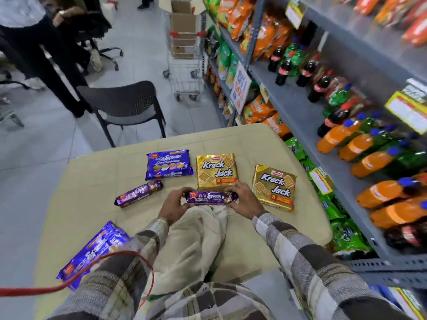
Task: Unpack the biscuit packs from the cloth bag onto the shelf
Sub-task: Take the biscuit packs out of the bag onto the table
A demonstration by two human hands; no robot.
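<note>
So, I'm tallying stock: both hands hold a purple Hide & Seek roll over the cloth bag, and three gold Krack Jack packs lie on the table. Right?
No. The head view shows two Krack Jack packs, not three. The left hand and right hand do hold the purple Hide & Seek roll over the cloth bag.

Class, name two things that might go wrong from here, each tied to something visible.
The blue pack lies at the table's near-left edge, a red cable across it; a tug may drag it off. Left hand and right hand hold the purple roll pack over the cloth bag; a slip could drop it in.
</note>
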